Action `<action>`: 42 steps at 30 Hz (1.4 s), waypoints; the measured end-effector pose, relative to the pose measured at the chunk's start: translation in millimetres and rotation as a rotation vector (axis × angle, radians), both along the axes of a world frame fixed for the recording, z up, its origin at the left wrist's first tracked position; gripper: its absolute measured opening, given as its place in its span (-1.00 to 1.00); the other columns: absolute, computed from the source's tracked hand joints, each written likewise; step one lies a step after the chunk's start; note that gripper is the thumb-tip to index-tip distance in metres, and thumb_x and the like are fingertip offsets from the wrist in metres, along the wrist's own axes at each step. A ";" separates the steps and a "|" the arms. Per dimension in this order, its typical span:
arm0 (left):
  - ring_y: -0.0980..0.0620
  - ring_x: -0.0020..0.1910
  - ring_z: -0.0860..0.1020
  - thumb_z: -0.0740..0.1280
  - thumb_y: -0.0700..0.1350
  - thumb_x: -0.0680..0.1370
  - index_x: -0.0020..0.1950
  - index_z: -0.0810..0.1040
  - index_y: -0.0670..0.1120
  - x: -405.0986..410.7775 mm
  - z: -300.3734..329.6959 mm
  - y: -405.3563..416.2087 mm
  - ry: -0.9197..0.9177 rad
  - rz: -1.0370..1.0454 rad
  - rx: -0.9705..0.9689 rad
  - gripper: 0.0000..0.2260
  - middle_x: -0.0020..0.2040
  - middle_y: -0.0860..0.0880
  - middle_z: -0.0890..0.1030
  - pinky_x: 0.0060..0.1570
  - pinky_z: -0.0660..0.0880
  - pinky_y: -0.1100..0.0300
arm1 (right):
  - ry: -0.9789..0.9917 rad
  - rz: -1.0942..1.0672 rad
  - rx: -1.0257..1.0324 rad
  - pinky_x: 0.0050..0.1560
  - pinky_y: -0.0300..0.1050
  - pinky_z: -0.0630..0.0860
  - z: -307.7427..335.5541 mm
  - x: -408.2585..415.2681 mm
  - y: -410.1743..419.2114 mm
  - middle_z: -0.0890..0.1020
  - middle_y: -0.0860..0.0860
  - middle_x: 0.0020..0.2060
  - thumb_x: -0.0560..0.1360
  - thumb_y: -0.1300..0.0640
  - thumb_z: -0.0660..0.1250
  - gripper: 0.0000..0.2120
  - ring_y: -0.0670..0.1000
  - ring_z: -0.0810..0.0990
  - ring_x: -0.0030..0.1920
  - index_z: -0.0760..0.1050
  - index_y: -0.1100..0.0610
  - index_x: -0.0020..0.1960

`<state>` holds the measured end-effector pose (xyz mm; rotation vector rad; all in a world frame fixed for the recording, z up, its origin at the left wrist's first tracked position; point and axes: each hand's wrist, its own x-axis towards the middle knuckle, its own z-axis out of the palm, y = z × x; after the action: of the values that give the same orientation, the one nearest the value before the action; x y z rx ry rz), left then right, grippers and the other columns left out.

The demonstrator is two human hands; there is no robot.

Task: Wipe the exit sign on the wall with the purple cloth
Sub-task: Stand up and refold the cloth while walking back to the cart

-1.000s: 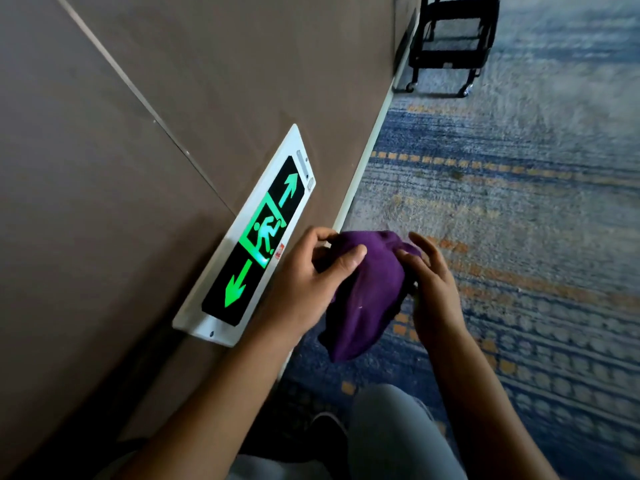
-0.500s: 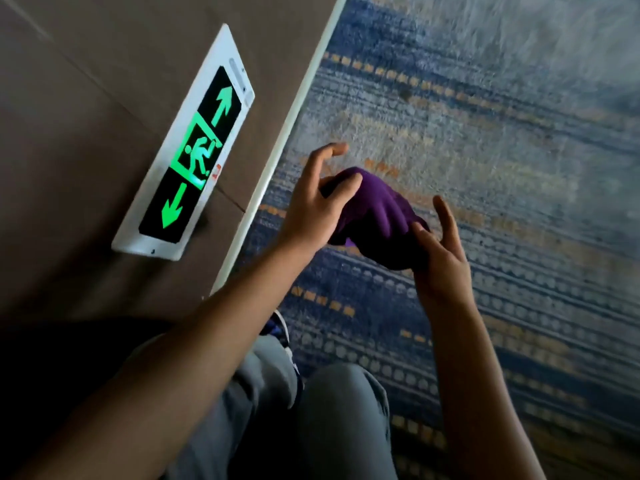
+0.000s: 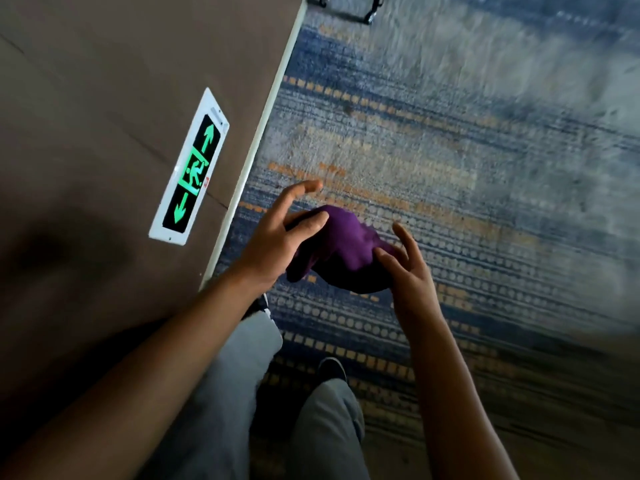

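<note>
The exit sign (image 3: 189, 171) is a white-framed black panel with green arrows and a running figure, set low on the brown wall (image 3: 104, 81) at the left. A bunched purple cloth (image 3: 341, 249) hangs above the carpet, to the right of the sign and apart from it. My left hand (image 3: 280, 237) grips the cloth's left end with thumb and lower fingers, its index finger stretched out. At the cloth's right side, my right hand (image 3: 403, 268) presses its thumb and fingers into the fabric.
A white skirting strip (image 3: 256, 147) runs along the wall's base. Blue, grey and orange patterned carpet (image 3: 450, 150) covers the floor. Wheels of a black trolley (image 3: 346, 5) show at the top edge. My grey trouser legs (image 3: 325, 427) and dark shoes are below.
The view has swung so the sign sits further left of my hands. Both hands have kept hold of the cloth, bunching it tighter, and my fingers have spread.
</note>
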<state>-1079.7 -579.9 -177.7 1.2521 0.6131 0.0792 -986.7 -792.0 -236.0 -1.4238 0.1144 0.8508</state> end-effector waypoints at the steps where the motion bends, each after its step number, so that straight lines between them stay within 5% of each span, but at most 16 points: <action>1: 0.11 -0.08 0.66 0.42 -0.14 0.58 0.41 0.50 0.04 -1.6 19.9 -5.1 -0.012 0.006 -0.010 -0.60 -0.12 0.07 0.72 -0.06 0.58 0.25 | 0.017 0.010 0.021 0.21 0.03 0.63 18.5 -2.4 -4.8 0.70 0.05 0.26 0.31 -0.16 0.65 -0.25 0.13 0.68 0.28 0.47 -0.27 0.45; 6: 0.09 0.00 0.65 0.39 -0.13 0.58 0.38 0.54 0.06 -6.9 121.2 -32.0 -0.073 0.022 -0.017 -0.63 0.01 0.06 0.71 -0.01 0.61 0.24 | 0.136 0.090 0.169 0.39 0.14 0.54 113.9 -8.5 -22.3 0.44 0.10 0.53 0.43 -0.16 0.58 -0.30 0.13 0.56 0.44 0.38 -0.36 0.49; 10: 0.03 -0.02 0.64 0.38 -0.09 0.57 0.40 0.53 0.10 -10.5 193.1 -50.1 -0.120 0.031 -0.029 -0.61 -0.07 -0.04 0.68 0.05 0.59 0.18 | 0.157 0.086 0.295 0.19 -0.03 0.63 186.7 -8.8 -27.4 0.58 0.15 0.42 0.43 -0.17 0.57 -0.32 0.16 0.61 0.38 0.41 -0.31 0.49; 16: 0.07 -0.02 0.67 0.36 -0.11 0.58 0.41 0.52 0.09 -20.2 285.2 -70.8 -0.226 0.053 0.027 -0.61 0.00 0.03 0.72 0.00 0.60 0.20 | 0.092 0.112 0.438 0.27 0.03 0.61 285.5 -9.6 -37.2 0.60 0.25 0.37 0.61 0.03 0.32 -0.48 0.22 0.61 0.37 0.36 -0.19 0.55; 27: 0.05 -0.03 0.65 0.38 -0.04 0.57 0.40 0.53 0.13 -35.3 440.1 -61.4 -0.464 0.051 0.245 -0.62 -0.02 -0.01 0.69 -0.02 0.59 0.22 | -0.315 0.229 0.535 0.18 -0.11 0.61 459.0 -20.0 -30.8 0.66 0.11 0.27 0.62 0.23 0.34 -0.50 0.10 0.67 0.25 0.47 -0.11 0.50; 34: -0.06 0.41 0.52 0.38 0.03 0.59 0.45 0.48 0.15 -31.2 521.0 -45.2 -0.580 -0.006 0.312 -0.59 0.45 -0.09 0.53 0.39 0.49 -0.02 | -0.657 0.022 0.498 0.18 -0.21 0.57 559.8 -22.1 -20.9 0.73 0.02 0.22 0.57 0.25 0.34 -0.66 -0.01 0.68 0.25 0.70 -0.05 0.24; 40: 0.43 0.07 0.60 0.33 0.16 0.62 0.51 0.37 0.13 -27.0 557.3 -45.3 -0.609 -0.044 0.426 -0.53 0.22 0.30 0.52 -0.13 0.58 0.41 | -0.880 -0.177 0.429 0.19 -0.09 0.62 606.5 -40.0 -27.2 0.74 0.07 0.15 0.62 0.28 0.31 -0.73 0.04 0.69 0.20 0.69 0.10 0.22; 42: 0.33 0.09 0.61 0.35 0.26 0.56 0.52 0.35 0.19 -27.1 554.8 -48.6 -0.595 -0.055 0.371 -0.45 0.21 0.32 0.54 -0.11 0.58 0.39 | -0.902 -0.257 0.416 0.25 -0.06 0.62 614.4 -44.2 -31.5 0.75 0.05 0.14 0.62 0.29 0.33 -0.74 0.03 0.69 0.18 0.69 0.13 0.24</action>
<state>-1106.7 -628.5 377.0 1.5103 0.0433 0.5193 -1030.9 -823.5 378.4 -1.2393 -0.5270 -0.0357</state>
